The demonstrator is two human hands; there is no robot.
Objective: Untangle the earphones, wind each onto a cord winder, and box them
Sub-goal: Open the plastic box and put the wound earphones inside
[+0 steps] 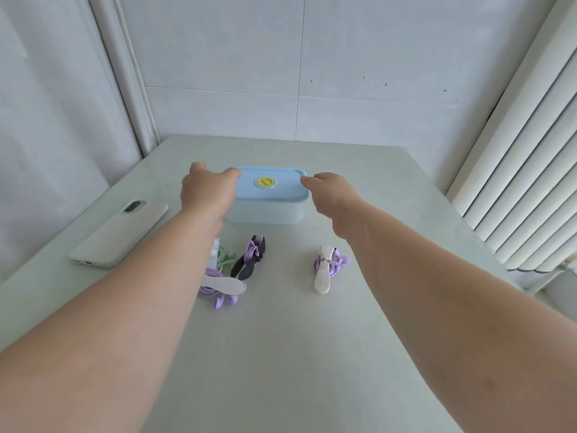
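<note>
Both grips, my left hand [207, 190] and right hand [332, 195], pinch the ends of the pale blue plastic lid [271, 190] on the frosted box [265, 214], mid-worktop [281, 339] behind the wound purple earphones [324, 267]; I should lift evenly.

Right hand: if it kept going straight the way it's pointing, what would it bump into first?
The right hand points toward the blue lid on the box, so it would meet the lid's right edge first. Its fingers seem right at that edge; whether they touch is unclear.
</note>
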